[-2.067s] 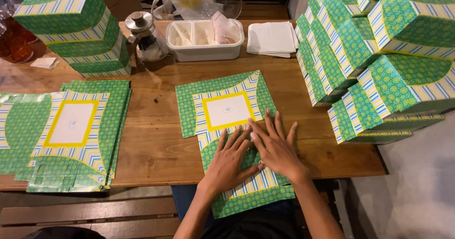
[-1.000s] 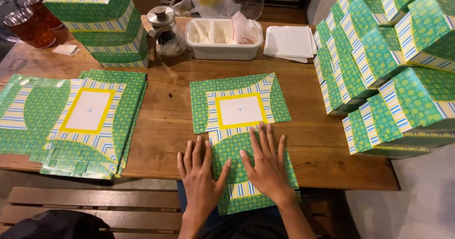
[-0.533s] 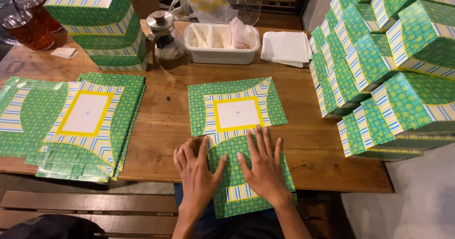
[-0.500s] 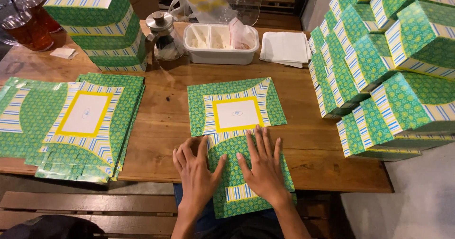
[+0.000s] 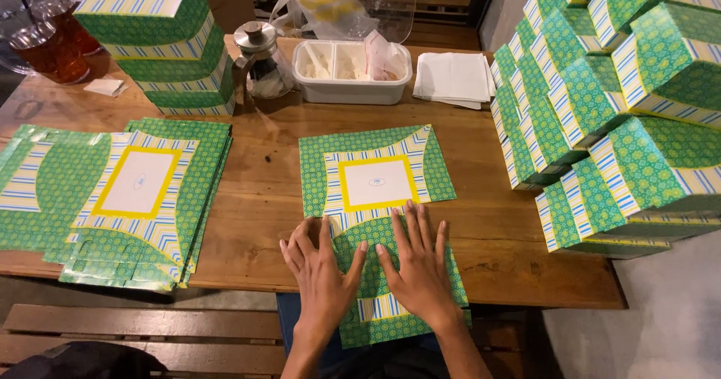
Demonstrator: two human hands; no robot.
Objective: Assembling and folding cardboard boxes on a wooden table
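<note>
At the lower centre of the frame, left hand and right hand lie spread flat on one unfolded green box blank, still flat, flat stack waiting left, finished boxes piled right.

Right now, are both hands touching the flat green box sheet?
Touching. The head view shows the left hand and right hand pressed palm-down on the flat box sheet.
</note>
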